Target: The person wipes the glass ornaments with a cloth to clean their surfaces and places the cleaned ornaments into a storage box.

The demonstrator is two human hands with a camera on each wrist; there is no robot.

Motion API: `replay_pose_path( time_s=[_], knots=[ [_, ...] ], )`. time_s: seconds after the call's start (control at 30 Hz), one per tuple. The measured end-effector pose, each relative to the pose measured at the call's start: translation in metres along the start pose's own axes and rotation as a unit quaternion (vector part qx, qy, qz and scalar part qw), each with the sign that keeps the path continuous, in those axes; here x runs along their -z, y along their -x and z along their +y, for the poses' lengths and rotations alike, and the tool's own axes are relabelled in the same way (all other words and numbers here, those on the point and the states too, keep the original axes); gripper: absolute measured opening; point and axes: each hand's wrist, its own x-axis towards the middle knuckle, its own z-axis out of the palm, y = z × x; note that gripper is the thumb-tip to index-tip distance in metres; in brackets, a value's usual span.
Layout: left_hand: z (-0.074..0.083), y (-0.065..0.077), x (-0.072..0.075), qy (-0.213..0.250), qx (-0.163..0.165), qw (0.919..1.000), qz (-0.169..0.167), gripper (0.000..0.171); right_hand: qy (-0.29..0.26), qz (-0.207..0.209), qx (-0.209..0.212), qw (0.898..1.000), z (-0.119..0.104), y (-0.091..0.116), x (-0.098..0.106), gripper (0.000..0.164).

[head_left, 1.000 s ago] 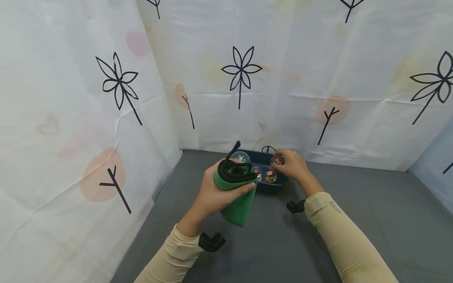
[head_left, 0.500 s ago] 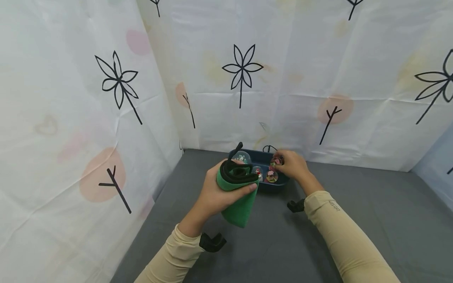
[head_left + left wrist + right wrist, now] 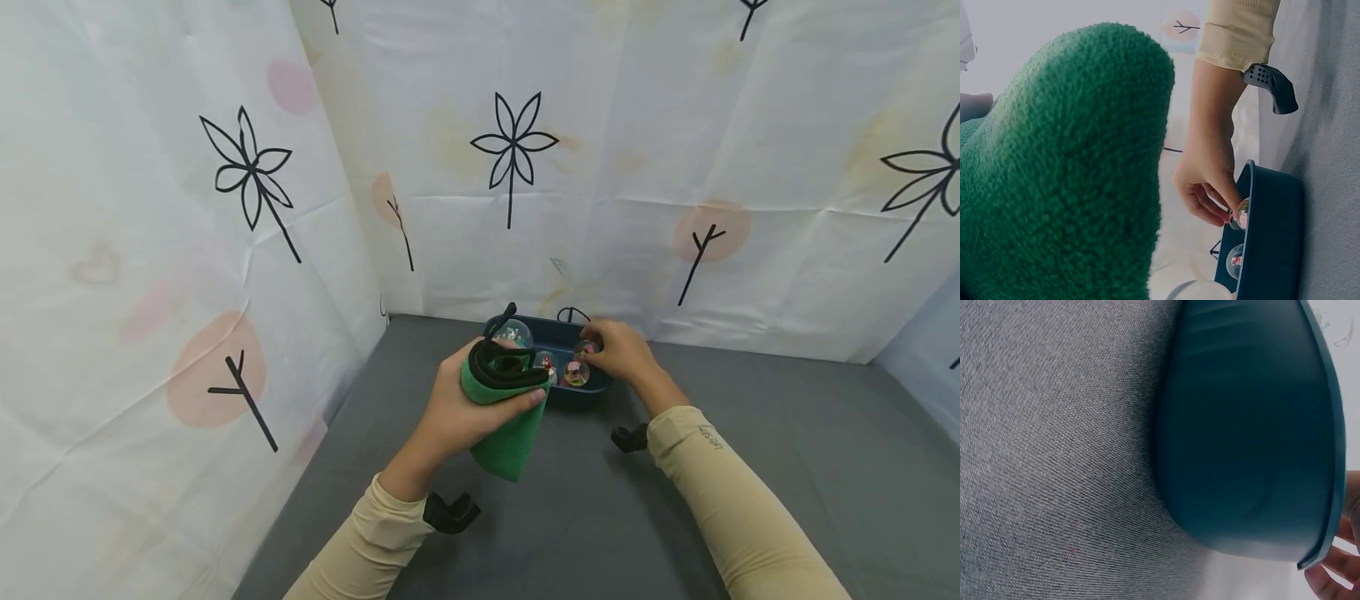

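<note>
My left hand (image 3: 446, 412) grips a rolled green towel (image 3: 510, 442) with black edging, held above the table in front of the tray. A black cord sticks up from the roll. Over the right end of a dark blue tray (image 3: 555, 333), my right hand (image 3: 622, 354) pinches a small clear globe (image 3: 588, 347) with pink inside. Its fingers partly hide this globe. Beside it in the tray lie a globe with a pink figure (image 3: 576, 372), one with a red-and-white figure (image 3: 546, 364) and a larger clear globe (image 3: 515, 333). The towel covers the tray's left front.
The tray stands on a grey table (image 3: 570, 500), close to a white patterned curtain (image 3: 600, 167) at the back. Another curtain side (image 3: 150, 333) runs along the left. A black wrist mount (image 3: 450, 512) hangs under the left sleeve, another (image 3: 628, 437) under the right.
My right hand and its globe have shifted slightly downward at the tray's right end. The left hand keeps its hold on the towel, nearly still.
</note>
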Motion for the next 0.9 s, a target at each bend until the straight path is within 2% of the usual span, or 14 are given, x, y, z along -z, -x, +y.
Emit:
replay_pose_path(
  time_s=[0.27,0.53,0.9],
  knots=[
    [-0.002,0.000,-0.003,0.002,0.004,1.0000,-0.002,0.053,-0.023,0.009,0.005,1.000,0.001,0.008,0.004,0.033],
    [-0.007,0.000,-0.005,-0.016,0.012,0.9998,-0.009,0.053,-0.027,0.025,0.018,0.999,0.003,0.022,0.009,0.031],
    [-0.017,-0.001,-0.007,-0.054,0.049,0.9962,-0.048,0.056,-0.033,0.043,0.027,0.998,-0.006,0.055,0.022,0.032]
  ],
)
